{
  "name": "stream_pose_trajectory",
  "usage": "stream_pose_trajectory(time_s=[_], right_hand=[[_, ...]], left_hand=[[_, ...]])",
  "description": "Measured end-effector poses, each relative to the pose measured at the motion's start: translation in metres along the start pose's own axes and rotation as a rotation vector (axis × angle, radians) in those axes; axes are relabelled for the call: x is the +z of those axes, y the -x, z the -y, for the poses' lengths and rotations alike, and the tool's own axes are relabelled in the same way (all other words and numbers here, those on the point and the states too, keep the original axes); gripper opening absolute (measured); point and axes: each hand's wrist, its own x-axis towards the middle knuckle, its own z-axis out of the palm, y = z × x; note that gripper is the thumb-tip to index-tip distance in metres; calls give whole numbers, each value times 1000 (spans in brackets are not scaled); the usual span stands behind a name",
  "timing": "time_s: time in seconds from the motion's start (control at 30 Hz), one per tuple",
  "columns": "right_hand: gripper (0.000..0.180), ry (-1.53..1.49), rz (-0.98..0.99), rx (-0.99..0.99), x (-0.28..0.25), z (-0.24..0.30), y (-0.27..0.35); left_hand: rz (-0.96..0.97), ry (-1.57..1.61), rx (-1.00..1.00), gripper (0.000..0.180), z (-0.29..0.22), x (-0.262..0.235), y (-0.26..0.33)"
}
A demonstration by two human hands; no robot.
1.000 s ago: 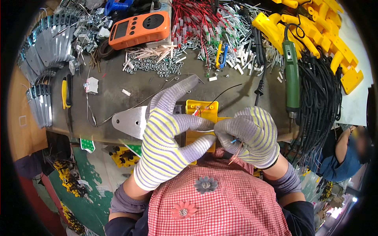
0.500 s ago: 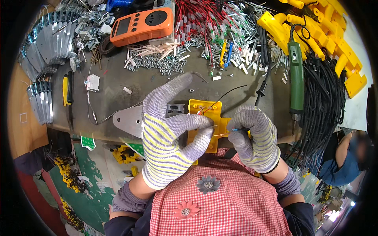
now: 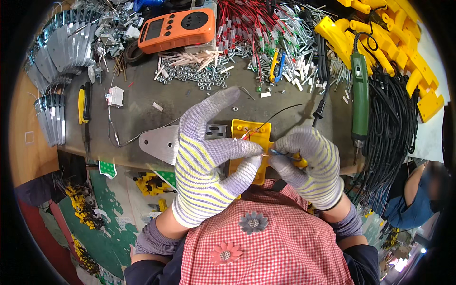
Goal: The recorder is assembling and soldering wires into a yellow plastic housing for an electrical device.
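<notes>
- Left hand and right hand, both gloved, meet fingertip to fingertip, pinching a thin wire between them.
- Yellow plastic part lies just beyond and under the pinch, at the bench edge.
- Farther back: nuts, orange meter.

Flat yellow plastic part, table edge
</notes>
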Motion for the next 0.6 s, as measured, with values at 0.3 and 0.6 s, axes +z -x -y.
stream_pose_trajectory(time_s=[0.3,0.6], right_hand=[[22,-70,-32,-155,-4,16,-8],[15,-69,-37,40,-2,11,-8]], left_hand=[[111,-354,215,19,-15,-5,-7],[-3,-2,19,18,-2,-1,-1]])
